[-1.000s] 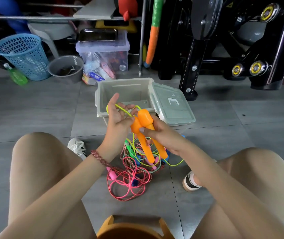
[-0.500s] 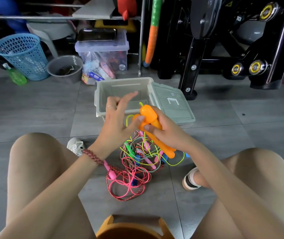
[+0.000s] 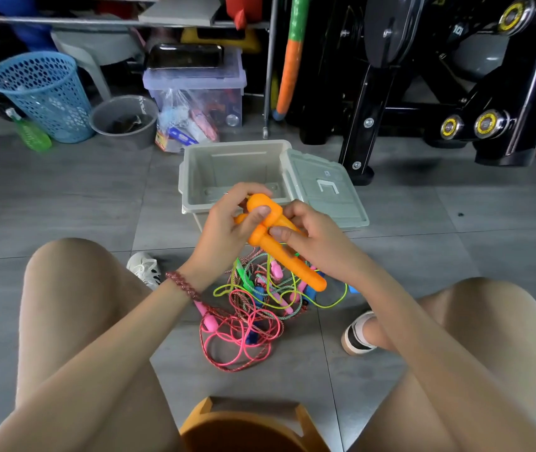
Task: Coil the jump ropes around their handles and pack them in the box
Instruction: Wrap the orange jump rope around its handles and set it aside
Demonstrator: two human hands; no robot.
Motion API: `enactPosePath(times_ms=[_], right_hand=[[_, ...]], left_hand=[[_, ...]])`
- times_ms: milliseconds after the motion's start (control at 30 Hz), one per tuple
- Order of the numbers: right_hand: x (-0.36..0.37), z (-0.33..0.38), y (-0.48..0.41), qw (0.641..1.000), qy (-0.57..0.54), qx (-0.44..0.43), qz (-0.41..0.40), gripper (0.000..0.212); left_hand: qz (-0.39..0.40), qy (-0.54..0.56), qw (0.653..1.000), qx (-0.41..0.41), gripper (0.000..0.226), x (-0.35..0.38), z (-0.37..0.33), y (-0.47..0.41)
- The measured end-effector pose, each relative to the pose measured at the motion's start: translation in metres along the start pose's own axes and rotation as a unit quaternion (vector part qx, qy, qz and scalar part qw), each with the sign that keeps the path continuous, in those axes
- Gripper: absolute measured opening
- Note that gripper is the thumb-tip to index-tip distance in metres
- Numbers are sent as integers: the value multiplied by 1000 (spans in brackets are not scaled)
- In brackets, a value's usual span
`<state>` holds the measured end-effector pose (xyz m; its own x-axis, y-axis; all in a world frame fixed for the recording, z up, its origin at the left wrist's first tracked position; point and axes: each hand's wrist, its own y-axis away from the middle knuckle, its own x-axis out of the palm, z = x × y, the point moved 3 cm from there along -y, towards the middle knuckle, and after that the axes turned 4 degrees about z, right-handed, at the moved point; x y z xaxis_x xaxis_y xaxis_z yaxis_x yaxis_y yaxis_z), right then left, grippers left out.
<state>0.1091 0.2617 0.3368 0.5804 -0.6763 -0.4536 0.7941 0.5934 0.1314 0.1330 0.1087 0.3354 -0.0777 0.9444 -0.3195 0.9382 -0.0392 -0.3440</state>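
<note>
Orange handles [image 3: 269,223], pair: held side by side in the air just in front of the box [image 3: 188,177], heads up and away, shafts slanted down to the right. Tipped further over than a second before.

Yellow-green rope [image 3: 331,305]: no longer lifted in a loop beside the heads; trailed from the handles down into the pile of ropes [image 3: 243,334] on the floor [image 3: 64,197]. Any turn already on the handles: hidden under the fingers, not to be told.

Left hand [image 3: 224,230]: brought across from an open-fingered hold on the loop; fingers curled round the heads, thumb pressed on top.

Right hand [image 3: 315,243]: fingers closed round the shafts, thumb laid across.

Judged: first wrap barely begun, most of the rope loose.

Box: stood open, lid [image 3: 325,190] folded out beside it; no coiled rope seen inside.
</note>
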Motion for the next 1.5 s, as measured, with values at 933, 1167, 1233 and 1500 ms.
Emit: enactPosePath(times_ms=[933,1167,1233,1500], right_hand=[[0,3,18,889,-378,12,259,77],[9,9,17,907,-341,-3,248,73],[11,9,13,947,-264,-17,182,74],[4,8,4,989,-64,-76,108,86]], left_hand=[[-20,9,999,39,22,-8,-4,5],[-61,-13,998,34,25,-20,-3,1],[-65,-29,997,24,26,-21,-1,1],[-44,-25,999,-6,33,-18,6,-2]])
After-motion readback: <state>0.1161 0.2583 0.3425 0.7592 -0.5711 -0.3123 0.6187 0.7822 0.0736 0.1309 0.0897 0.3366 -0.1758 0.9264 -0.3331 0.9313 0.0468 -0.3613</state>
